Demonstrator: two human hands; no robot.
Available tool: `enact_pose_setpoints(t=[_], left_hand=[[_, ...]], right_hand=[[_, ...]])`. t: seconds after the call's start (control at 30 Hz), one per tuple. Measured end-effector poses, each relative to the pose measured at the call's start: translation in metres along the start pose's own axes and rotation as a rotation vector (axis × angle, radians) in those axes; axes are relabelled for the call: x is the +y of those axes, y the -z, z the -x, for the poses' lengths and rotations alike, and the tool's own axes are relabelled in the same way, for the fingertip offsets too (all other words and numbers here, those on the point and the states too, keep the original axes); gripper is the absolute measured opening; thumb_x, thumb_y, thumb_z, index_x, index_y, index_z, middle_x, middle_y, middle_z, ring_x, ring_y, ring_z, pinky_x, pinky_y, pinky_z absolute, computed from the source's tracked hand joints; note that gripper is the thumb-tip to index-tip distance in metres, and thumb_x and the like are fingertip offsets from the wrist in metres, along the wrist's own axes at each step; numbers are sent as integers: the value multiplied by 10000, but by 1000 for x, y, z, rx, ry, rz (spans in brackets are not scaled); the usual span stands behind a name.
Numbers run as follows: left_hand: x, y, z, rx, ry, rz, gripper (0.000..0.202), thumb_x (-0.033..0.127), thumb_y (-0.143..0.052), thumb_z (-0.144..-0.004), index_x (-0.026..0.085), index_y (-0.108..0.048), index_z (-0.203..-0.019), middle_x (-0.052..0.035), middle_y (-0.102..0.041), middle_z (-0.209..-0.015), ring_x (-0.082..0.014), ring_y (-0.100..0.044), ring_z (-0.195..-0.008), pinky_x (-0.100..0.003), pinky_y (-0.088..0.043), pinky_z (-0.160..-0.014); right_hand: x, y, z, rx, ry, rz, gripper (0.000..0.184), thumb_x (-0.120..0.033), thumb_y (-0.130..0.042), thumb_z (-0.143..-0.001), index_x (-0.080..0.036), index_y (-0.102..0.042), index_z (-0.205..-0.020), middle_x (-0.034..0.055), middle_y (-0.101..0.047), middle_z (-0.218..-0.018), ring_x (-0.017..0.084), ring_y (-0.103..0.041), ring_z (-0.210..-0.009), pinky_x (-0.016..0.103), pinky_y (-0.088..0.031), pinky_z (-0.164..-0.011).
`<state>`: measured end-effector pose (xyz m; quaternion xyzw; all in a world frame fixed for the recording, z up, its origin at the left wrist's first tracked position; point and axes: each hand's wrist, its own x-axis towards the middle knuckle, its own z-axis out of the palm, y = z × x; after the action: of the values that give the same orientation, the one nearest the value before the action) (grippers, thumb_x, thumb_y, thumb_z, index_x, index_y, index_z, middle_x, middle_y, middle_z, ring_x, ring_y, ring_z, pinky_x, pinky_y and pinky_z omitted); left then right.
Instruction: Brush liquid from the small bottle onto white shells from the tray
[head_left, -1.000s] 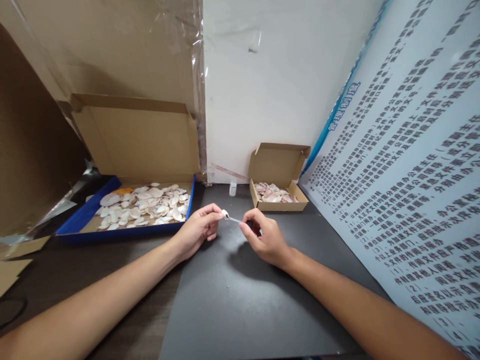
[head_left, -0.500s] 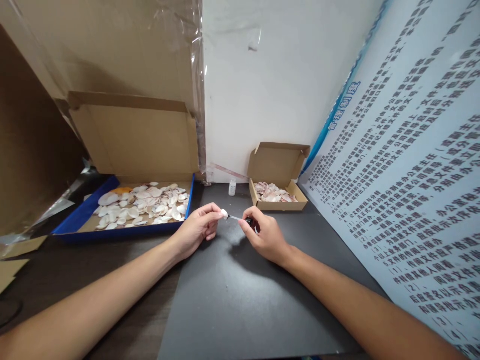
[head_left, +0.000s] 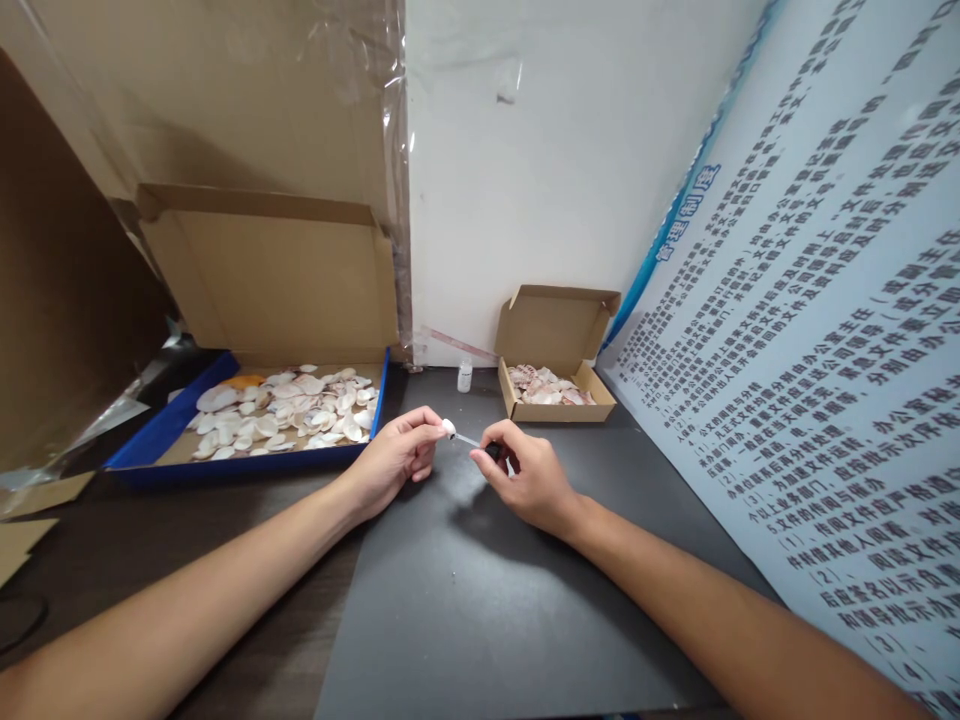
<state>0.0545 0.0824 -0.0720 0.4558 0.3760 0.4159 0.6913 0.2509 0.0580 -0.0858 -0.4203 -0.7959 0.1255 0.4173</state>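
My left hand pinches a small white shell between thumb and fingertips, above the dark mat. My right hand is closed on a thin brush with a black handle, its clear tip touching the shell. Both hands hover close together near the middle of the table.
A blue-edged cardboard tray with several pale shells lies at the left, its lid standing open behind. A small brown box of pinkish shells sits at the back right, a tiny clear bottle beside it. A printed poster leans along the right.
My right hand has slid slightly left and down, drawing the brush along the shell. The left hand has stayed almost still.
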Motion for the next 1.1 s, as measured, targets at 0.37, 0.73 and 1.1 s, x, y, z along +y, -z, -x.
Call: enact_pose_setpoints(t=[0.37,0.73,1.1], left_hand=[[0,0,0,15,5,-11,240,319,-710,-718,182,-513,-726,94,-310,-466,-29,-252,-411,-161,-256,-402],[2,-2,1,18,5,-8,223,308,-700,-716,178,-518,-724,95,-314,-462,-27,-252,-411,-157,-255,-404],[0,-1,1,2,8,-26,219,303,-685,-728,177,-506,-717,94,-313,-469,-28,-258,-409,-164,-264,-410]], right_hand=[[-3,2,0,-35,151,35,129,-328,-548,-937,-203,-552,-902,-4,-630,-724,93,-561,-559,203,-412,-556],[-6,4,0,-48,133,88,135,-321,-525,-938,-200,-552,-885,-4,-634,-723,97,-572,-568,207,-405,-567],[-6,4,0,4,140,95,127,-308,-520,-941,-195,-558,-899,4,-635,-743,101,-558,-584,213,-405,-583]])
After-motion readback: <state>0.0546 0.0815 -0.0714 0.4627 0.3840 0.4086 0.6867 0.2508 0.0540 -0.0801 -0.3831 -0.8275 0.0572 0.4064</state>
